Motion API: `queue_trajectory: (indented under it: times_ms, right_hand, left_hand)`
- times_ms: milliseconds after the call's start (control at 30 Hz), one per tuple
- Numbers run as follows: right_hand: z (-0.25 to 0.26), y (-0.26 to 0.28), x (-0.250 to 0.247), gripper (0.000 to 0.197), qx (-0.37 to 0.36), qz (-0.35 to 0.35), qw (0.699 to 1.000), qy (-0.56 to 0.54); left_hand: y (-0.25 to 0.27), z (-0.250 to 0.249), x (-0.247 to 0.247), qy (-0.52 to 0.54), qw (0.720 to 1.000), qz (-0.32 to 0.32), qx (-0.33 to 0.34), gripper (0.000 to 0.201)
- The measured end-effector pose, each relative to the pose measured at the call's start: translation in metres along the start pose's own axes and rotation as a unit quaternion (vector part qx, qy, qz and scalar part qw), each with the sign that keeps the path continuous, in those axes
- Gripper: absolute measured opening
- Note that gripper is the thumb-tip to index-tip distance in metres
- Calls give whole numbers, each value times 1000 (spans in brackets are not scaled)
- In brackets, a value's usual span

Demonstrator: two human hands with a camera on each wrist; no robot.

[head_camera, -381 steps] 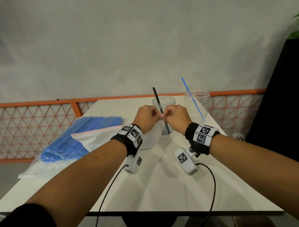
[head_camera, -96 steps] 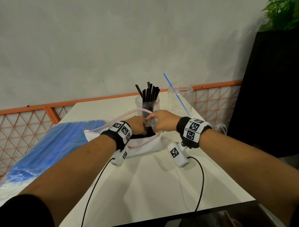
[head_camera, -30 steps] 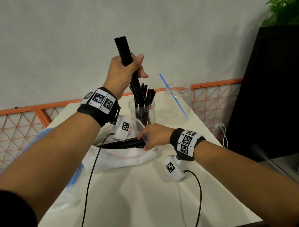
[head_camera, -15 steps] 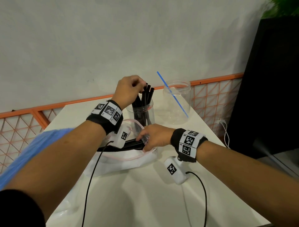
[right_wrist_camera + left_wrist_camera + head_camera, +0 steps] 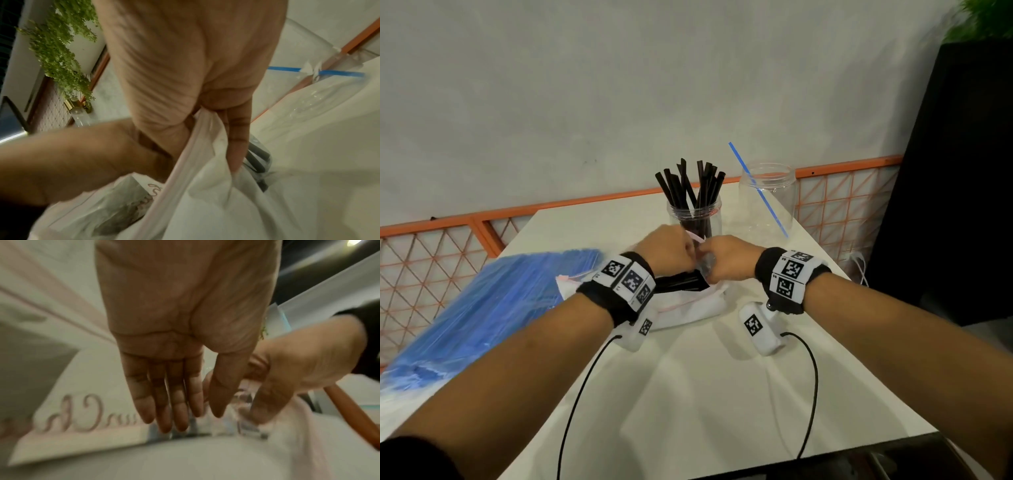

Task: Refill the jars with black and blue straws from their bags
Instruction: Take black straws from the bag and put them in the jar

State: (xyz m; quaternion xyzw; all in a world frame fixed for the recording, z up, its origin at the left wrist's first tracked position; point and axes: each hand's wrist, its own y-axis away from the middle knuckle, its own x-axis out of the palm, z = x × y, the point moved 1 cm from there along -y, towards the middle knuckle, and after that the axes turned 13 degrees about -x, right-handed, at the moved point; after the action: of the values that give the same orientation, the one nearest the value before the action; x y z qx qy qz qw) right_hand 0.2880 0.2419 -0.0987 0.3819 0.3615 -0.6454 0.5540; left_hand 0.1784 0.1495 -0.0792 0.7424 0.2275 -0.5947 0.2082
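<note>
A clear jar (image 5: 695, 219) holds several black straws (image 5: 693, 186) at the back of the white table (image 5: 705, 394). To its right a second clear jar (image 5: 768, 197) holds one blue straw (image 5: 758, 190). In front lies a white zip bag (image 5: 690, 303) with black straws (image 5: 679, 282) showing in its mouth. My right hand (image 5: 724, 260) pinches the bag's rim (image 5: 197, 146) and holds it up. My left hand (image 5: 673, 248) is at the bag's mouth, its fingers (image 5: 174, 410) straight and together, holding nothing.
A large clear bag of blue straws (image 5: 493, 301) lies on the table's left side, partly over the edge. An orange lattice fence (image 5: 448, 260) runs behind the table. A black cabinet (image 5: 955, 188) with a plant on top stands to the right.
My left hand has let go of a bunch of black straws in the jar and come down to the bag's mouth. My right hand has kept hold of the bag.
</note>
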Motion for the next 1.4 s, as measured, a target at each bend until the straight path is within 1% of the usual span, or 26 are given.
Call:
queue_trajectory:
  times_ms: [67,100,200,300,333,400,467,567,633,667,733,800,833,867,900,933,1000,1033,1100,1167,1200,1233,1267,1300,1333,1400]
  right_hand:
    - [0,2,-1,49,7,-29,1000,2]
    - [1,3,-1,52,9,-37,999,3]
    - [2,3,-3,52,8,-53,998,10]
    - [6,5,-9,55,15,-74,997,-14]
    - [7,5,-11,57,17,-78,997,-20]
    - [8,7,-13,58,18,-80,996,-30]
    - [8,8,-14,58,22,-84,995,-39]
    - [7,11,-13,58,34,-95,993,-68]
    - [7,13,-13,58,41,-97,991,-77]
    - [6,14,-13,58,43,-99,991,-80]
    - [6,15,-13,54,47,-99,989,-96]
    - [5,15,-12,48,51,-92,988,-114]
    - [5,15,-12,47,54,-83,988,-115]
    - [5,15,-11,48,55,-74,989,-113]
    - [7,15,-10,50,53,-62,991,-110]
    - [8,15,-9,52,46,-46,992,-109]
    - [12,13,-7,49,31,0,996,-84]
    - [13,12,-5,45,31,25,998,-58]
    - [14,8,0,42,46,50,997,-26]
    - [13,4,5,41,55,58,997,2]
    - [12,2,7,38,58,58,997,14]
    - [11,-1,9,28,67,55,996,24]
    - [11,-2,10,13,76,58,995,42]
    - [12,-4,11,13,76,60,993,61]
    - [12,-7,12,22,74,68,992,73]
    - [14,-8,12,20,74,91,989,86]
  left_hand:
    - [-2,6,13,-38,999,21,-5,16]
    - [-3,8,18,-50,998,24,-5,19]
    - [-8,12,26,-56,998,9,3,24]
    - [-13,13,27,-79,997,2,11,19]
    - [-14,13,28,-81,997,1,9,23]
    - [-15,14,30,-73,997,6,8,38]
    - [-15,14,32,-66,998,18,13,43]
    - [-12,14,34,-78,996,36,26,33]
    - [-9,13,32,-87,995,38,40,30]
    - [-7,12,30,-92,994,31,49,30]
    - [-3,13,24,-98,993,-5,64,25]
    - [3,16,16,-62,995,-45,69,19]
    - [7,17,12,-7,996,-54,64,17]
    - [11,18,7,73,994,-53,61,14]
    - [15,18,1,165,983,-48,65,14]
    - [18,17,-5,254,964,-40,72,16]
    - [27,10,-18,390,916,-27,91,21]
    - [31,6,-25,429,897,-26,102,24]
    - [41,-4,-39,485,863,-25,135,31]
    - [50,-12,-52,556,813,-14,172,34]
    - [53,-16,-56,586,789,-3,186,34]
    - [57,-19,-59,605,771,13,195,33]
    - [60,-23,-59,617,760,32,202,32]
    - [63,-26,-56,619,756,50,207,32]
    - [65,-28,-51,615,757,65,209,31]
    - [68,-29,-37,602,768,88,201,28]
